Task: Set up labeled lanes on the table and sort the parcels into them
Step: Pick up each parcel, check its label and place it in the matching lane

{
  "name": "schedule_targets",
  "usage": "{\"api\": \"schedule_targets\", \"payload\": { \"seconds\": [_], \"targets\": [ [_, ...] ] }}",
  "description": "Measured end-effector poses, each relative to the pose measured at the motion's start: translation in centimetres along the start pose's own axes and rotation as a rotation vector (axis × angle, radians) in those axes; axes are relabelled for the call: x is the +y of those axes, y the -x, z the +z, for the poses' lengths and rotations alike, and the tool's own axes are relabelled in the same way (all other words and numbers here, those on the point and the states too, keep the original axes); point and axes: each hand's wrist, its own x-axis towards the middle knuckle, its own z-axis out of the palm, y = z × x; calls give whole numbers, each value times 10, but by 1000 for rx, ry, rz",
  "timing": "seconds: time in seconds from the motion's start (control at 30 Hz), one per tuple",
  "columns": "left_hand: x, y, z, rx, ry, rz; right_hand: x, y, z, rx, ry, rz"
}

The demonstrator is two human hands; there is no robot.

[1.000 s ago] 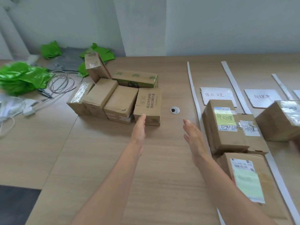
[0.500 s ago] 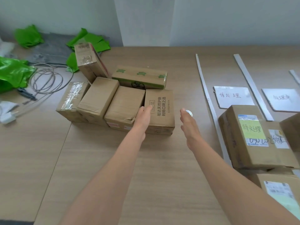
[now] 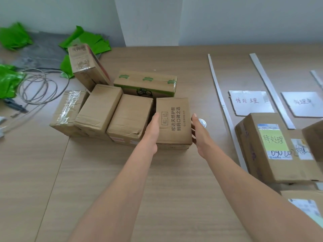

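Head view: left hand (image 3: 151,132) and right hand (image 3: 199,135), fingers extended, flank the printed carton (image 3: 173,122); uneven palm pressure risks slippage.

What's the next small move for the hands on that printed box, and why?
Probably close both palms on the printed box and lift it straight up. The left hand sits flat against its left side and the right hand is at its right side, but the box rests on the table tight against the plain box, so sliding sideways would drag that.
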Motion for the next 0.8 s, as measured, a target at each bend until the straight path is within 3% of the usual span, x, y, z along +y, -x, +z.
{"api": "schedule_targets", "payload": {
  "seconds": [0.17, 0.4, 0.8],
  "targets": [
    [-4, 40, 6, -31, 113, 37, 2, 34, -16, 55, -83, -85],
    [-23, 111, 13, -36, 72, 226, 11, 93, -50, 62, -147, -262],
    [-73, 213, 32, -105, 117, 310, 46, 198, -94, 44, -221, -328]
  ]
}}
